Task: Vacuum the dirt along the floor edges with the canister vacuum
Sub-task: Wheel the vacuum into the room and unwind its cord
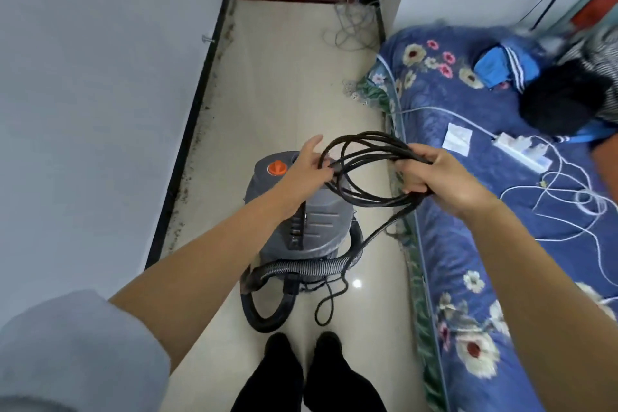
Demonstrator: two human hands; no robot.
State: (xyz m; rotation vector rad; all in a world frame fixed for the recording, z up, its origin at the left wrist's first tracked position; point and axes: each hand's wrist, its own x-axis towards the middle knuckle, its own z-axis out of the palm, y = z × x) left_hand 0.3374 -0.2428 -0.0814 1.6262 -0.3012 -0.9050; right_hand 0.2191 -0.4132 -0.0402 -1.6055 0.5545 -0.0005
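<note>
Set-up stage here, no vacuuming yet: the person is sorting out the coiled black power cord [364, 170] at centre frame. The right hand [434, 177] has its fingers curled tight round the bundled loops, while the left hand [309, 165] pinches a strand on the coil's left side, thumb raised. Directly beneath the left hand sits the grey canister vacuum with an orange knob [301, 211], its ribbed grey hose [301, 269] wrapped round the base. Next move, by the look of it: uncoil the cord and get it plugged in. The speckled dirt [190, 157] waits along the black skirting, left of centre, well apart from both hands.
</note>
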